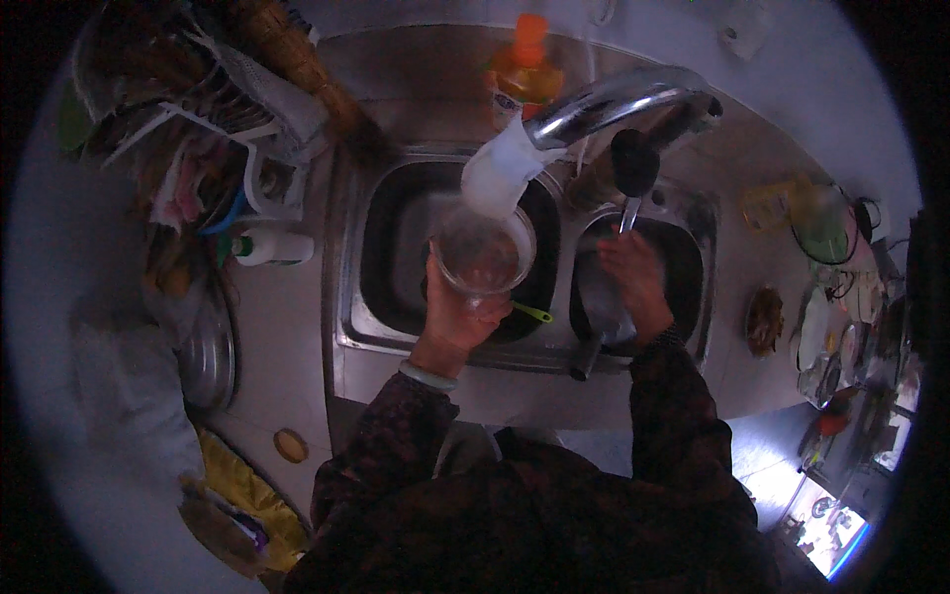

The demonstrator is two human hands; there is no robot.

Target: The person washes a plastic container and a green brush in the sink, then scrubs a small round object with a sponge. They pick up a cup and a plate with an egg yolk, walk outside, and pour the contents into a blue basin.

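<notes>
My left hand holds a round, clear bowl over the left basin of a steel double sink. The bowl lies under the faucet's mouth, which has a white cloth or bag cover; the chrome spout arches above. My right hand is at the faucet's lever, over the right basin; its fingertips are near the lever's end, and a firm grip cannot be made out. Below this hand a pan or similar vessel with a dark handle rests in the right basin. A green handle shows beside my left hand.
Behind the sink stands an orange-capped bottle. At left are a white bottle lying down, a white rack, a metal lid or tray and a small round lid. A brown dish sits at right.
</notes>
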